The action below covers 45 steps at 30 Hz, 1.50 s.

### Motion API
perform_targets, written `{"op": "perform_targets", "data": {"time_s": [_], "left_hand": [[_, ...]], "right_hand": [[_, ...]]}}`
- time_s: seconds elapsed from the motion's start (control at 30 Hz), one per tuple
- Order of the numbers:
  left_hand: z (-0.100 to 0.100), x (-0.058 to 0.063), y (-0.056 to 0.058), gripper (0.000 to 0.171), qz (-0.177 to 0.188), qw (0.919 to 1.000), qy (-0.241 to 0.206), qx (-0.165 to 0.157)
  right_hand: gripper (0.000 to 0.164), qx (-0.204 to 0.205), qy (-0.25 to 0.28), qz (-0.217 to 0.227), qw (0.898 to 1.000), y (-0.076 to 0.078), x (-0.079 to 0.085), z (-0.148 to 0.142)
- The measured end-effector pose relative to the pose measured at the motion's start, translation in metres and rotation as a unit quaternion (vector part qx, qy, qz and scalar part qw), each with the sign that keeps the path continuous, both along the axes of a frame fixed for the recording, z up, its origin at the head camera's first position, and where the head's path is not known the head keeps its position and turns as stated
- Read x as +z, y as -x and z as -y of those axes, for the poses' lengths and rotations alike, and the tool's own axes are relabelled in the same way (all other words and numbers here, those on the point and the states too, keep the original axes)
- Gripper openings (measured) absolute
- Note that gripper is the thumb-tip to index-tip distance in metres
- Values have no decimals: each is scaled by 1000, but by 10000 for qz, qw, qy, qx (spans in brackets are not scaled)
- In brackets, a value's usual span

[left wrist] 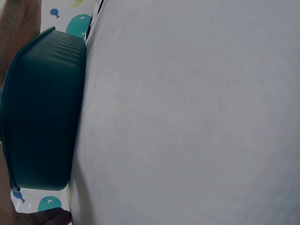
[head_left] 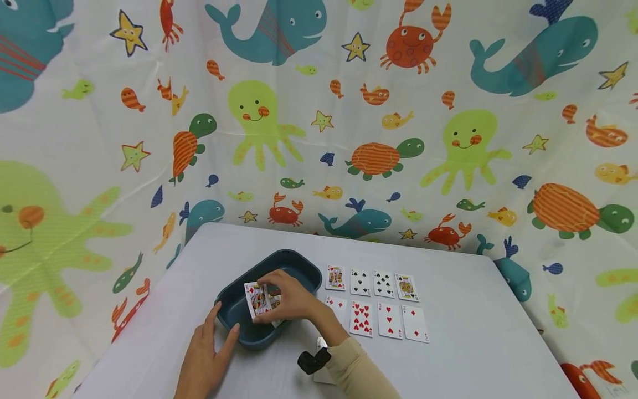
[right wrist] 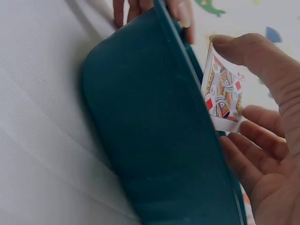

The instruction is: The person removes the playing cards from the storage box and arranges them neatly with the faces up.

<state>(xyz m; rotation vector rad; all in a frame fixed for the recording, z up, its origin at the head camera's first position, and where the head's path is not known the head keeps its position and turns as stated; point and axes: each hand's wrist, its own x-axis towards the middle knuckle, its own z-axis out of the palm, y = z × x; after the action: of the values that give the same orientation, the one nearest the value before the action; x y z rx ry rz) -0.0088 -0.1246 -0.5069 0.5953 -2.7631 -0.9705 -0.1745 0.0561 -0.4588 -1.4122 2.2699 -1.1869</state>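
A red-diamond face playing card (right wrist: 224,91) is pinched between the thumb and fingers of my right hand (head_left: 286,296). It is held over the dark teal tray (head_left: 234,288), where another face card (head_left: 275,301) shows partly behind the fingers. My left hand (head_left: 206,346) lies at the tray's near left corner, thumb and forefinger spread and touching its rim. In the left wrist view the tray's side wall (left wrist: 44,112) stands between parts of the hands. The tray's contents beneath my right hand are mostly hidden.
Right of the tray, several face-up cards lie in two rows, among them a black face card (head_left: 406,287), a ten-like heart card (head_left: 361,318) and a two of diamonds (head_left: 415,323). More cards (head_left: 324,377) are partly covered by my right wrist. A sea-animal curtain (head_left: 319,138) hangs behind the white table (head_left: 463,321).
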Motion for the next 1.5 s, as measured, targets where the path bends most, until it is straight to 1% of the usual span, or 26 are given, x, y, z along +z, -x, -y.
{"op": "perform_targets", "data": {"time_s": [0.13, 0.27, 0.4, 0.47, 0.67, 0.8, 1.0, 1.23, 1.5], "left_hand": [[-2, -2, -2, 83, 124, 9999, -20, 57], [-4, -6, -5, 82, 82, 9999, -46, 90], [-3, -9, -10, 81, -91, 9998, -46, 143], [-3, -10, -11, 81, -118, 9998, -39, 158], [-5, -8, -14, 81, -141, 9998, -69, 123], [-7, -10, -15, 80, -241, 9996, -73, 86], [-11, -9, -17, 78, -400, 9992, -24, 65], [-17, -3, -18, 79, -280, 9996, -58, 85], [-22, -1, -19, 78, -390, 9991, -76, 114]], "right_hand": [[74, 56, 346, 275, 9990, -7, 1, -13], [74, 173, 706, 490, 9961, -15, 4, -28], [75, 301, 967, 460, 9938, -22, 7, -43], [76, 321, 990, 452, 9935, -26, 9, -50], [78, 117, 1051, 467, 9933, -37, 17, -77], [78, 20, 1109, 424, 9929, -45, 17, -96], [78, -288, 1157, 282, 9925, -55, 8, -127], [78, -608, 1187, 255, 9907, -67, -5, -163], [74, -1323, 977, 365, 9857, -76, -27, -203]]}}
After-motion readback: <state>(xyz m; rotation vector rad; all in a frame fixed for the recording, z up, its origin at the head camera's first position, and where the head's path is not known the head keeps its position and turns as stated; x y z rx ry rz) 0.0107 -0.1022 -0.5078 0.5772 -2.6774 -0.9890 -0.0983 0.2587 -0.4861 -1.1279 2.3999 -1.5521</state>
